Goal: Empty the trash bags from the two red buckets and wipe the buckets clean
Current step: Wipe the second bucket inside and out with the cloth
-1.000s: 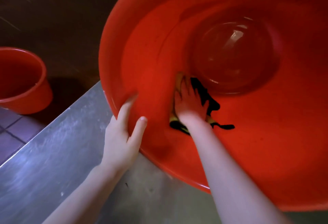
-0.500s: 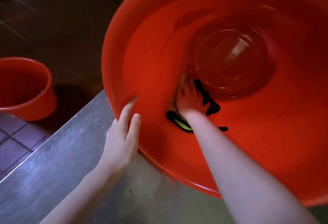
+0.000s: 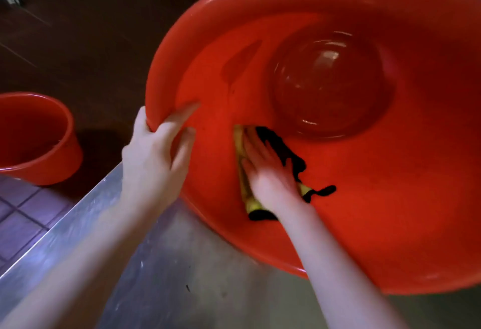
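- We take this for a working kitchen or scullery (commercial rather than domestic).
- A scuffed stainless-steel counter fills the foreground.
- Beside it the floor is laid in small purplish tiles.
- A large red bucket lies tilted on the counter; a smaller red bucket stands on the floor.

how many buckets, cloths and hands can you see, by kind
buckets: 2 (big red bucket tilted on the steel top, small red bucket on the floor)
cloths: 1 (yellow and black cloth)
hands: 2 (left hand, right hand)
total: 5
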### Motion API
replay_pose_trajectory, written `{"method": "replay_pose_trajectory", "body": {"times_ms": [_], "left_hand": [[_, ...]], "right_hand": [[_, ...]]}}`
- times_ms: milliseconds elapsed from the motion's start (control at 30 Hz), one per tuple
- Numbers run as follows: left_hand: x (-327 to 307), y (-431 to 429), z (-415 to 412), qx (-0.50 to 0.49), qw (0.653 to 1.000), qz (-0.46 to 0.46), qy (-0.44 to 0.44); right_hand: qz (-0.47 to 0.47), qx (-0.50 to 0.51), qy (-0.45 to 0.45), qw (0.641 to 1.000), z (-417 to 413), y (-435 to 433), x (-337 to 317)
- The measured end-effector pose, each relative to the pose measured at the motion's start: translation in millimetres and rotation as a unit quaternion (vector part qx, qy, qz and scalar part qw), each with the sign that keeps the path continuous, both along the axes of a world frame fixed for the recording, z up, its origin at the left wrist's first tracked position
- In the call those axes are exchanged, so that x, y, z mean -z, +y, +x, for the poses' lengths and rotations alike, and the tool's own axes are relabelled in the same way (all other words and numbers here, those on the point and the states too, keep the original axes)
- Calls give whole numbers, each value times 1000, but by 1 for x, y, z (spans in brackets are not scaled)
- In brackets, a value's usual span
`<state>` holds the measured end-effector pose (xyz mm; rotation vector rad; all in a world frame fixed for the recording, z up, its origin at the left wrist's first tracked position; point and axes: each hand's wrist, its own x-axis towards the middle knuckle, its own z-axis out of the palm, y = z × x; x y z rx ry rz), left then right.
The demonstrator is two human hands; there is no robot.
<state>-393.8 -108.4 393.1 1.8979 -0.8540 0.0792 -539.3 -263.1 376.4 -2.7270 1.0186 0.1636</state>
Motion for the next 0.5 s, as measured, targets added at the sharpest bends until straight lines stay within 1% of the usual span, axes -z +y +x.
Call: {"method": "replay_pose_trajectory", "body": {"times_ms": [67, 100, 167, 233, 300, 400, 433, 500], "left_hand": [[10, -5, -7, 2, 998, -6, 66], [15, -7, -11, 6, 996, -7, 92], [22, -8, -15, 21, 993, 1, 112], [25, -7, -17, 37, 992, 11, 117], [26, -4, -16, 50, 992, 10, 118], [27, -1, -12, 82, 990, 6, 117], [27, 0, -12, 90, 988, 7, 122], [27, 4, -12, 94, 985, 9, 143]], "right_hand": [[2, -110, -58, 992, -10, 37, -3], [11, -143, -65, 987, -17, 49, -5], [18, -151, -39, 988, -24, 53, -4], [-10, -82, -6, 997, -21, 40, 0], [-29, 38, -2, 999, -5, 16, 5], [21, 211, 5, 977, 22, -35, 9], [39, 246, 9, 968, 28, -48, 9], [52, 272, 23, 961, 35, -64, 8]]}}
